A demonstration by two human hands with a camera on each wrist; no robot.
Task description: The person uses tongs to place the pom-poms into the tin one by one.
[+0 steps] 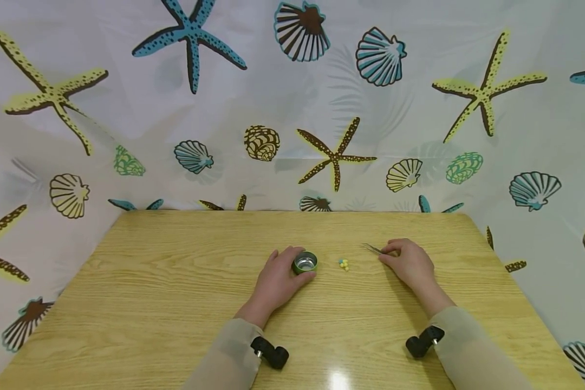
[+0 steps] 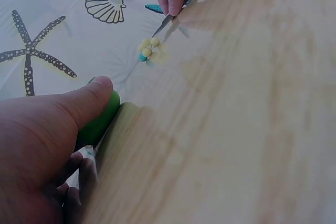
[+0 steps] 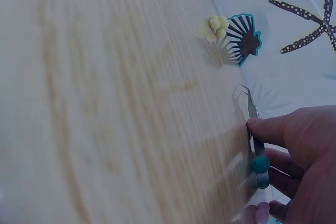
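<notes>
My left hand curls round a small round tin, green outside and silvery inside, which stands open side up on the table. The thumb lies along its near side, and the left wrist view shows the green wall beside it. A little cluster of yellow and blue beads lies to the right of the tin. Further right, my right hand pinches metal tweezers, their bent tips apart and pointing towards the beads with nothing between them. A teal ball shows by the tweezers' handle in the right wrist view.
Both hands work over a light wooden table. Behind it hangs a white cloth printed with starfish and shells, which also runs down along both sides. Black wrist mounts are strapped over the sleeves.
</notes>
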